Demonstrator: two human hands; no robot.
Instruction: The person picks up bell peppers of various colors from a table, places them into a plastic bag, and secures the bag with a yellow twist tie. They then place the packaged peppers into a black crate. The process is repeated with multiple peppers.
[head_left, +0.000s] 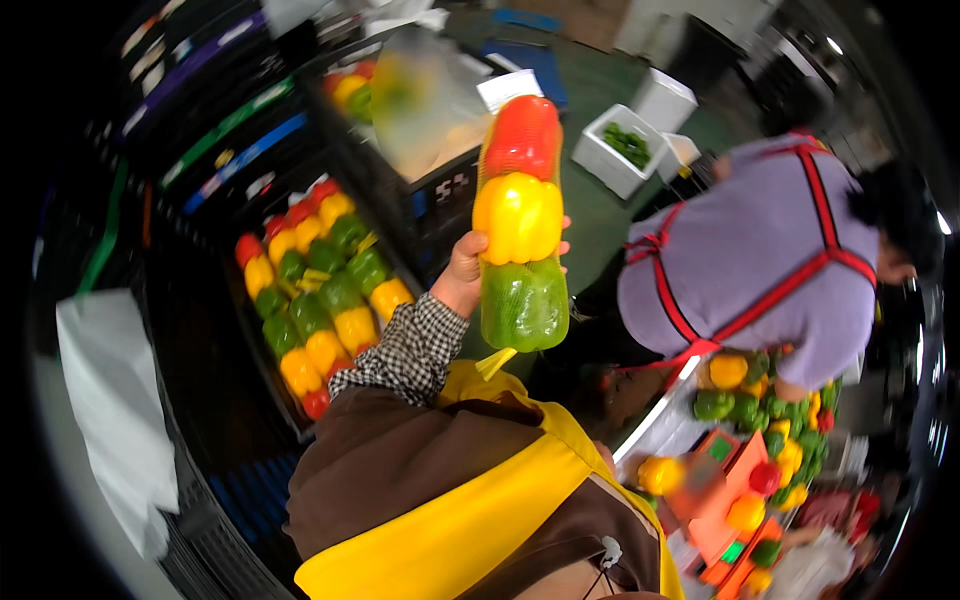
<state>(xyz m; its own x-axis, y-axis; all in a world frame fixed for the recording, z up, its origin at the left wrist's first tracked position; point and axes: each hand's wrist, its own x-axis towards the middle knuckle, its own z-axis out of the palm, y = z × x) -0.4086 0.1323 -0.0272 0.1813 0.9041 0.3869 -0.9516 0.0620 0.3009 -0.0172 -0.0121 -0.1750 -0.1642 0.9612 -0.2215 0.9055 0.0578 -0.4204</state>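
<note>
My left hand (469, 262) grips a long mesh-wrapped pack of bell peppers around its middle. In the pack, a red pepper (523, 135) is at the top, a yellow pepper (519, 217) in the middle and a green pepper (525, 306) at the bottom. A yellow tie (495, 364) sticks out from its lower end, and a white tag (510, 88) shows at its upper end. Left of my checked sleeve, a dark crate holds rows of similar pepper packs (307, 315). My right hand is out of view.
A co-worker (750, 240) in a lilac shirt with red straps bends over a table with loose peppers (742, 409) and orange scales (731, 495). White foam boxes (619, 176) stand on the floor. Stacked dark crates (217, 139) are at the left.
</note>
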